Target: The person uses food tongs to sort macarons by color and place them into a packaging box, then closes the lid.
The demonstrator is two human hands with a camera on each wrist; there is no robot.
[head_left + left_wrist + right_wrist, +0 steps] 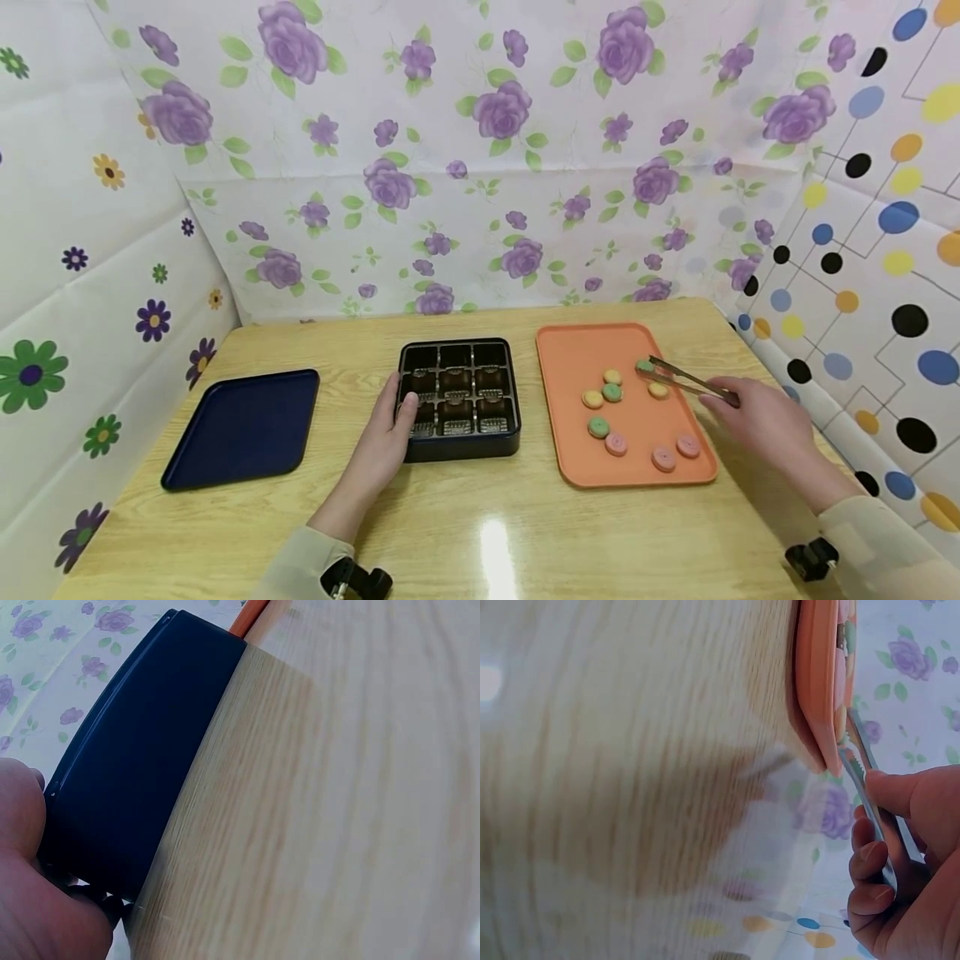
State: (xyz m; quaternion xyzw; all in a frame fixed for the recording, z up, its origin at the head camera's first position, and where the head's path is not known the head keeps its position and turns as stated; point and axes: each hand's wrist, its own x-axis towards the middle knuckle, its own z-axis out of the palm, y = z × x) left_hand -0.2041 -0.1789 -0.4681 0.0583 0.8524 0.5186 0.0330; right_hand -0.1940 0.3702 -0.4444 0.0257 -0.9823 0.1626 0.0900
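My left hand grips the left side of a black box, its thumb at the rim; the box has an insert divided into several compartments. In the left wrist view, the box's dark side wall stands on the table, with the hand at its end. Metal tongs are in my right hand, fingers curled round them in the right wrist view. Their tips are at a green macaron on the orange tray. Close below it lies a yellow macaron.
Other green, yellow and pink macarons are spread over the orange tray. A dark blue tray lies at the left of the wooden table. Flower-patterned sheeting stands behind the table, with a dotted sheet at the right.
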